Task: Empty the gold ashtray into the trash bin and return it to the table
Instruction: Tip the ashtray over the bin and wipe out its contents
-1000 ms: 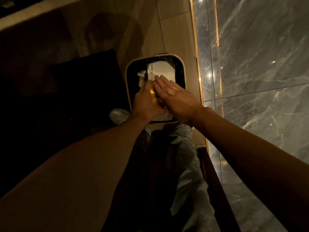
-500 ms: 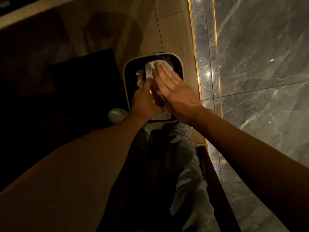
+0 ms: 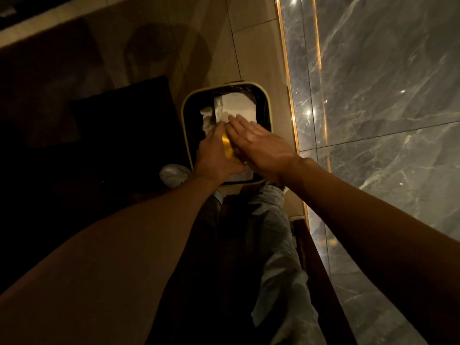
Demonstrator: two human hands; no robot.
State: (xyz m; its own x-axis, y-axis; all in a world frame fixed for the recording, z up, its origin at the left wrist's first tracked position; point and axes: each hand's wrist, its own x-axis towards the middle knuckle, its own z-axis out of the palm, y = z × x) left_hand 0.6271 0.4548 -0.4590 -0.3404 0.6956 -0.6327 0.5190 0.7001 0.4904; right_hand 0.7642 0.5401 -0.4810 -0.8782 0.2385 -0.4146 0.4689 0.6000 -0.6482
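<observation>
Tapping away! Left hand (image 3: pixel 216 155) clamped on gold ashtray (image 3: pixel 227 146), right hand (image 3: pixel 258 145) flat, back from 0.5 s ago; trash bin (image 3: pixel 185 115) beneath.

The scene is dim and warm-toned, with the left side sunk almost to black around the dark mat (image 3: pixel 119 115). The marble wall (image 3: pixel 385 95) catches small bright specular glints, and a gold strip (image 3: pixel 288 95) beside it glows orange. A soft shadow (a head-like shape) falls on the tiled floor (image 3: pixel 254 58). The right hand (image 3: pixel 258 145) shows motion blur at its fingers (image 3: pixel 236 120). Straight lines bow toward the edges from wide-angle distortion.
</observation>
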